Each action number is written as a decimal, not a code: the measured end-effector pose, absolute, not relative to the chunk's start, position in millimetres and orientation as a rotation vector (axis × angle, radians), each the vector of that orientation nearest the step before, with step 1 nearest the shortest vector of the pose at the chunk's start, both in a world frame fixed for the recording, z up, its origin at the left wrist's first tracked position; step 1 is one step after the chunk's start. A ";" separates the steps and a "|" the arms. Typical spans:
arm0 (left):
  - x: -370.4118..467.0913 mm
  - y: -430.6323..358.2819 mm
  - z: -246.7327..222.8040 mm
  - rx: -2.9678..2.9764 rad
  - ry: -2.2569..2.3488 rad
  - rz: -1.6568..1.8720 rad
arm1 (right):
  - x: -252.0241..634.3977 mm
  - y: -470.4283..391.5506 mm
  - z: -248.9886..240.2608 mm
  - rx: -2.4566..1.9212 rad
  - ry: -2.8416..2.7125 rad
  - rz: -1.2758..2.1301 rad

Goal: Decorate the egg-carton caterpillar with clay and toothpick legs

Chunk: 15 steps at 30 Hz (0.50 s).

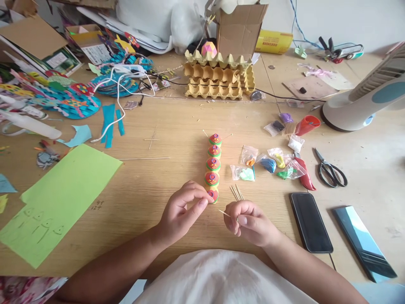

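A caterpillar made of joined egg-carton cups [212, 164] stands lengthwise before me, painted red, green and yellow. Each cup has a small face, and two thin antennae rise from its far end. My left hand [185, 211] is at the near cup, its thumb and index finger drawn together in a pinch; anything between them is too small to make out. In my right hand [248, 221] a toothpick [224, 213] is pinched, its tip pointing left. A tiny greenish bit shows at those fingertips. Several more toothpicks [236, 192] lie just beyond the right hand.
Small bags of coloured clay [268, 164] lie right of the caterpillar, near scissors [330, 169] and a phone [311, 222]. Egg cartons [218, 76] are stacked at the back. Green paper [66, 198] lies left; a white lamp-like device [351, 107] stands right.
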<state>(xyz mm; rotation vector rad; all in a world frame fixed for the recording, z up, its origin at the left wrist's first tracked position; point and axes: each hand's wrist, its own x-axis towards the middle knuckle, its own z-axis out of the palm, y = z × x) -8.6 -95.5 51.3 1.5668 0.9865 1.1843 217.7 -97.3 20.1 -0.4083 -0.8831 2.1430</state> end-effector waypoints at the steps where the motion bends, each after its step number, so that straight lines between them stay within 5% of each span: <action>1: -8.4 -95.5 51.1 1.562 0.990 1.176 | 217.8 -97.1 20.0 -0.410 -0.871 2.145; 15: -6.7 -94.5 47.5 1.430 0.907 1.110 | 217.4 -95.3 21.0 -0.450 -0.876 2.131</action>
